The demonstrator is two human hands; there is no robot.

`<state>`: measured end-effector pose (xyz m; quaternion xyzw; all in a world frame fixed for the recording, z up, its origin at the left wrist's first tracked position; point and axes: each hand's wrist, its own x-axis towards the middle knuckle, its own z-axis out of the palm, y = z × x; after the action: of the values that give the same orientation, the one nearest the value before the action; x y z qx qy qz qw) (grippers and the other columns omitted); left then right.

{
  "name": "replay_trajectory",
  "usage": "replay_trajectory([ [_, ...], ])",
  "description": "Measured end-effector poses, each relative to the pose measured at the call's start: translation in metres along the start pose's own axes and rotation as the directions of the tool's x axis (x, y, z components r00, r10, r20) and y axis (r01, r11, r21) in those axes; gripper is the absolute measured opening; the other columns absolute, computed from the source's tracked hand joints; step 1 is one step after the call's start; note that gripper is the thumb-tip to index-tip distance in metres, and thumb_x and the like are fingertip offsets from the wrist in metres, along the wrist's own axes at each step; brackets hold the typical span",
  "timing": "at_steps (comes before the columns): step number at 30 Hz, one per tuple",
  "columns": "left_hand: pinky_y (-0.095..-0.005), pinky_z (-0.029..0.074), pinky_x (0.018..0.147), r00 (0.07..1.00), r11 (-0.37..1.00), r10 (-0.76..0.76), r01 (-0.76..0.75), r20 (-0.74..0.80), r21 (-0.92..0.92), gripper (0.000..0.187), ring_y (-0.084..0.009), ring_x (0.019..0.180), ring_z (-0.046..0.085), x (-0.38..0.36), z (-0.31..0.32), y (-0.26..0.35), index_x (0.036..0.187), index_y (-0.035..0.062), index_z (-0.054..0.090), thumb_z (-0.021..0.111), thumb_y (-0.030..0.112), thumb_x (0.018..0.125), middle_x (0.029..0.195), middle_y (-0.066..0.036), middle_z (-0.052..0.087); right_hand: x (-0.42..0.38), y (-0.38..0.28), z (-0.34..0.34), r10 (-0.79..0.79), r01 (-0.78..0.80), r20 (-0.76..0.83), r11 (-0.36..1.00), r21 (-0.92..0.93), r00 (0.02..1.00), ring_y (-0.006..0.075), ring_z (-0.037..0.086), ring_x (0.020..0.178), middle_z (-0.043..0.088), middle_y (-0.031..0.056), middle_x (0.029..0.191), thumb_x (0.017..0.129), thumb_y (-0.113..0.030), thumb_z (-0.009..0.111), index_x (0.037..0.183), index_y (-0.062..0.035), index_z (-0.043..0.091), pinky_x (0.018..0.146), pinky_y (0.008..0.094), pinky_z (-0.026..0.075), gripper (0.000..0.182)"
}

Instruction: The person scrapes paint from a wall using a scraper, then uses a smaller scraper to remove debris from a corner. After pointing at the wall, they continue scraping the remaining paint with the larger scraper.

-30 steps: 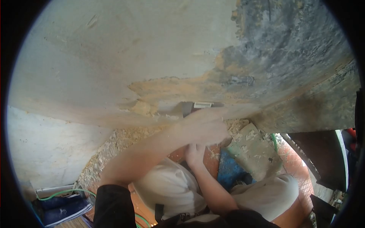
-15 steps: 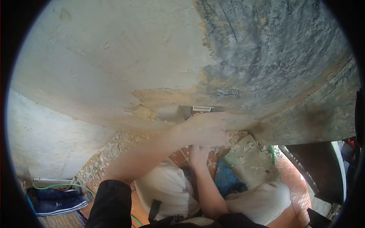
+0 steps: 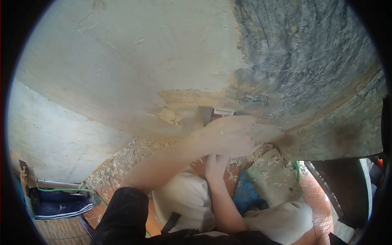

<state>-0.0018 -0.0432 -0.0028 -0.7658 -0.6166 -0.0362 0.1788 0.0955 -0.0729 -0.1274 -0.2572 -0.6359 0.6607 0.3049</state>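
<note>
A flat scraper (image 3: 207, 116) with a white barcode label lies against the lower part of the wall (image 3: 175, 57), at the edge of a patch where the pale coating is gone and tan shows. My left hand (image 3: 230, 136) crosses from the left over the scraper and grips it, its fingers pointing right and slightly blurred. Below it, my right hand (image 3: 215, 166) is closed round the scraper's lower end, which the hands hide. Pale coating covers the wall's left part; dark grey bare surface (image 3: 306, 53) shows on the right.
Flakes of coating (image 3: 122, 159) litter the tiled floor along the wall. A flake-covered board (image 3: 275, 177) and a blue piece (image 3: 249, 194) lie by my knees. A green hose (image 3: 67, 189) and dark blue striped fabric (image 3: 63, 206) are at left. A dark panel (image 3: 339, 183) stands right.
The view has shifted, so the wall patch sits a little further right and higher in places. Both hands stay on the scraper, which keeps nearly the same place below the tan patch.
</note>
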Motion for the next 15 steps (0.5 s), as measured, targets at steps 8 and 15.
replay_trajectory([
  [8,-0.0289,0.043,0.084,0.991,0.989,0.125,-0.120,0.048,-0.090,0.030,-0.0168,0.062,0.059,0.000,0.011,-0.002,0.058,0.0128,0.061,0.058,0.028,0.084,0.049,0.001,0.055,0.000,-0.017,-0.002,0.264,-0.272,0.090,0.958,0.092,0.960,0.0129,0.048,0.060,0.053,0.0039,0.065,0.097,-0.013,0.045,0.084,0.0054,0.056,0.055,0.0317,0.038,0.025],
  [15,-0.0297,0.043,0.084,0.980,0.985,0.171,-0.165,0.098,-0.058,0.033,-0.0164,0.061,0.058,0.000,0.025,-0.008,0.057,0.0129,0.059,0.059,0.031,0.085,0.049,0.002,0.054,0.012,0.007,0.000,0.094,-0.097,0.048,0.992,0.075,0.994,0.0138,0.049,0.059,0.054,0.0037,0.065,0.096,-0.013,0.044,0.084,0.0063,0.058,0.055,0.0310,0.038,0.027],
])
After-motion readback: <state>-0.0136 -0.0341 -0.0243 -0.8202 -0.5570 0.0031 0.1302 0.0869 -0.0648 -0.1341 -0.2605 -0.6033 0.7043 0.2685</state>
